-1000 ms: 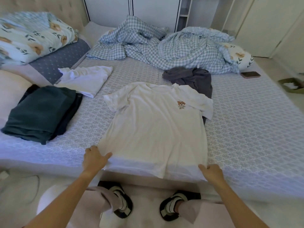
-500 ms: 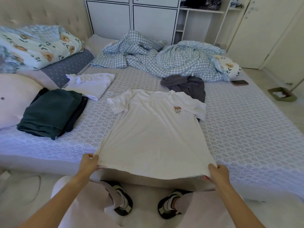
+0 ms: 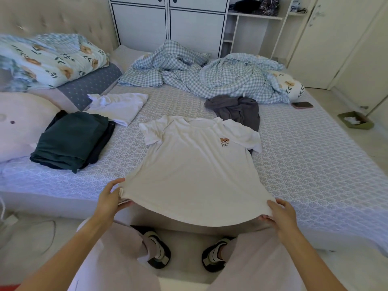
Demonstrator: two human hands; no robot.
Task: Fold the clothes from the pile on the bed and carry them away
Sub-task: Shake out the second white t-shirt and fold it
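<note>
A white T-shirt with a small bear print [image 3: 195, 169] lies face up on the bed [image 3: 310, 164], collar away from me, its hem lifted off the mattress edge. My left hand [image 3: 111, 198] pinches the hem's left corner. My right hand [image 3: 281, 215] pinches the right corner. A crumpled grey garment [image 3: 237, 111] lies just beyond the shirt's collar, partly under its right sleeve. At the left sit a folded dark green stack [image 3: 71, 139] and a folded white garment [image 3: 119, 106].
A rumpled blue checked duvet [image 3: 205, 74] covers the far side of the bed. Pillows [image 3: 48, 59] are piled at the left. A phone [image 3: 302, 105] lies near the bed's right edge. White cupboards and shelves [image 3: 168, 24] stand behind. My feet [image 3: 184, 255] are at the bed's near edge.
My hands went from resting on the shirt's hem to gripping both corners and lifting the hem off the mattress edge. The view has tilted upward.
</note>
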